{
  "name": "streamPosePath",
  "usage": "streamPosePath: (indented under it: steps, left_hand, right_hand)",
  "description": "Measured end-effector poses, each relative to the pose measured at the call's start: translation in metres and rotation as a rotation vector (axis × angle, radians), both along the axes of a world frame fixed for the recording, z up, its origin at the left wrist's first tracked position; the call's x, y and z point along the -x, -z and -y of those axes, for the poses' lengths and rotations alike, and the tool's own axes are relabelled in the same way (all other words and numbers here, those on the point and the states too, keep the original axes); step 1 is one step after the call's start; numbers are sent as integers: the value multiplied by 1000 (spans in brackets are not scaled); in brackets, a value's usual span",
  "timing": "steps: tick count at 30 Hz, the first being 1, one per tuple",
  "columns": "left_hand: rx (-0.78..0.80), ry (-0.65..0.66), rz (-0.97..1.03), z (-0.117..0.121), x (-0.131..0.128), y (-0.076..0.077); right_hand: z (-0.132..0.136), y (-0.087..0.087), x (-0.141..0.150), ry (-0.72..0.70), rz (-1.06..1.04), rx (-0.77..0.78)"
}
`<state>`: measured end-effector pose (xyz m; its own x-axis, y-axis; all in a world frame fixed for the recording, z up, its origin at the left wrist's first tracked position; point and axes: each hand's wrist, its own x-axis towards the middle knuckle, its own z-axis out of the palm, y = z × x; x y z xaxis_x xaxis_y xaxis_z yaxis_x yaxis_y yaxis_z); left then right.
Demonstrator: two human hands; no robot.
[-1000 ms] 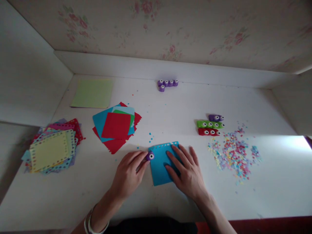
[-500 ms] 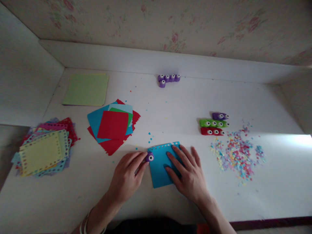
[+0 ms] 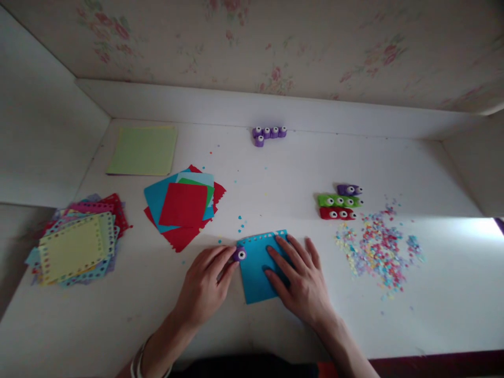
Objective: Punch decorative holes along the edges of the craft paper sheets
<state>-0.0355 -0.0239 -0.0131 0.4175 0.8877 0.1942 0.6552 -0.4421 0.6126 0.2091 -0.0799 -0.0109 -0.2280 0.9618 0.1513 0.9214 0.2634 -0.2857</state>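
A blue sheet of paper point(image 3: 255, 283) lies in front of me, with a row of small holes punched along its far edge. My left hand point(image 3: 207, 283) is closed on a small purple craft punch point(image 3: 240, 254) with a star mark on its white button. The punch sits at the sheet's left edge, near the far left corner. Spread flat over the right half of the sheet, my right hand point(image 3: 301, 278) presses it to the table. A few blue paper stars point(image 3: 241, 224) lie just beyond the sheet.
Left of centre are red, blue and green sheets point(image 3: 183, 205). Punched sheets point(image 3: 73, 244) are piled at far left, with a pale green stack point(image 3: 144, 151) behind. Purple punches point(image 3: 270, 132) stand at the back; green punches point(image 3: 339, 201) and others stand right, beside confetti point(image 3: 384, 244).
The view has shifted slightly. Both hands, the punch and the blue sheet keep nearly the same places relative to each other.
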Motion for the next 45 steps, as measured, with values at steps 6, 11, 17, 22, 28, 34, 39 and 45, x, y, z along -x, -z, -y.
streamPosePath:
  steps: [6, 11, 17, 22, 28, 34, 39, 45]
  left_hand:
    - [29, -7, 3, 1, 0, -4]
    - [190, -44, 35, -1, -3, -23]
    - [141, -65, 16, -13, -20, -25]
    - [179, -66, -35, -18, -27, -20]
    - [198, -25, -88, -29, -30, -20]
    - [277, 104, 15, -41, -20, -27]
    - [157, 19, -30, -32, -1, -30]
    - [-48, -55, -130, -8, 27, -20]
  right_hand:
    - [1, 0, 0, -5, 4, -8]
    - [1, 0, 0, -3, 11, -14]
    - [3, 0, 0, 0, 21, -26]
    - [3, 0, 0, -1, 17, -24]
    - [4, -2, 2, 14, 3, -26]
    - [5, 0, 2, 11, 2, -63]
    - [6, 2, 2, 11, -1, -75]
    - [6, 3, 2, 17, 10, -69]
